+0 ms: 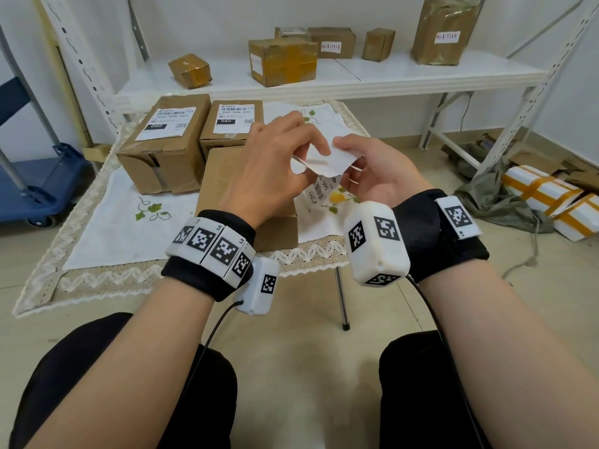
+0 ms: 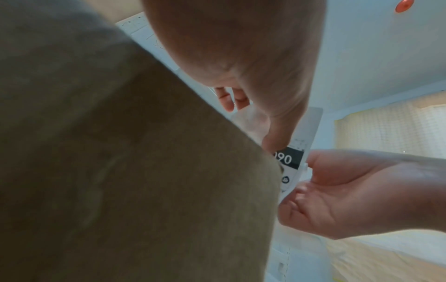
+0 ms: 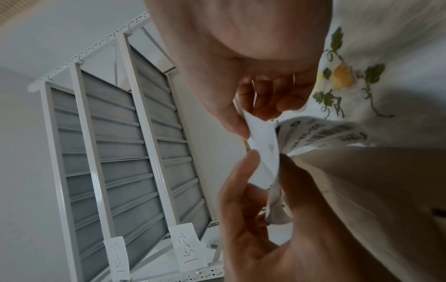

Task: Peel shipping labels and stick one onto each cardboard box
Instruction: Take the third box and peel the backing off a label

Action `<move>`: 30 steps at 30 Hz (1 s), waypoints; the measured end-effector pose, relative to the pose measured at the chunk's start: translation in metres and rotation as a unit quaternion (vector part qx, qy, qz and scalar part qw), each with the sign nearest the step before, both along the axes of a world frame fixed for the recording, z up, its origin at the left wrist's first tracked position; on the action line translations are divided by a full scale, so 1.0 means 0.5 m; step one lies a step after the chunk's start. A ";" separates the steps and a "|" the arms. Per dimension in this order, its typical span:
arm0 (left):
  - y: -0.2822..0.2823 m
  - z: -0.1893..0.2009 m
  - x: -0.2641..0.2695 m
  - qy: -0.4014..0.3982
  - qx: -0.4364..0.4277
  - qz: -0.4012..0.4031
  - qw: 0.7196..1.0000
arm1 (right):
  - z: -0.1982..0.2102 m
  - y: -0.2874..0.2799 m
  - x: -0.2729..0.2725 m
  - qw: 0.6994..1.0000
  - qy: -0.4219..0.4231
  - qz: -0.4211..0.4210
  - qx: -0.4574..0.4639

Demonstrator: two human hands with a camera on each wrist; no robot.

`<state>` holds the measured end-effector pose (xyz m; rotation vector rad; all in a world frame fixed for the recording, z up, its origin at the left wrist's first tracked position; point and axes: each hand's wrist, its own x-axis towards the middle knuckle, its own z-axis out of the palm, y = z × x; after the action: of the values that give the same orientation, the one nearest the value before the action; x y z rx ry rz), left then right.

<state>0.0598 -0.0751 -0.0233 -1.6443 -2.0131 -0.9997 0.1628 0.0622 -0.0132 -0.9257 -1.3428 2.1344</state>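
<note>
Both hands hold a white shipping label [image 1: 325, 158] above the table. My left hand [image 1: 309, 158] pinches its left edge and my right hand [image 1: 348, 157] pinches the right corner. A printed part [image 1: 324, 187] with barcodes hangs below the blank white side. The left wrist view shows the label [image 2: 289, 158] with a black band, between my left hand [image 2: 253, 124] and the right hand [image 2: 337, 190]. In the right wrist view my right hand [image 3: 258, 122] pinches the blank strip [image 3: 263, 145] while the printed layer [image 3: 325, 133] curls away. An unlabelled box [image 1: 223, 176] lies under my left hand. Two labelled boxes [image 1: 165, 140] [image 1: 230, 124] stand behind it.
The boxes sit on a small table under an embroidered white cloth [image 1: 113, 222]. A white shelf [image 1: 356, 76] behind it carries several taped boxes. A blue cart [image 1: 35, 189] stands at the left. White foam boxes [image 1: 544, 196] lie on the floor at the right.
</note>
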 end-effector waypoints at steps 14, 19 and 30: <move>0.003 0.007 -0.017 -0.218 0.065 0.023 0.974 | 0.010 0.003 0.008 0.996 0.087 -0.009 -0.016; -0.015 0.023 -0.031 -0.293 0.050 0.005 0.955 | 0.016 -0.006 0.018 0.983 0.145 0.048 0.102; -0.036 0.032 -0.053 -0.365 -0.007 -0.038 0.930 | 0.004 -0.024 0.002 0.929 0.058 0.109 0.348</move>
<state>0.0334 -0.0932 -0.0074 -1.4905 -2.3955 -1.8382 0.1639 0.0503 -0.0113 -0.3653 -2.0093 1.5991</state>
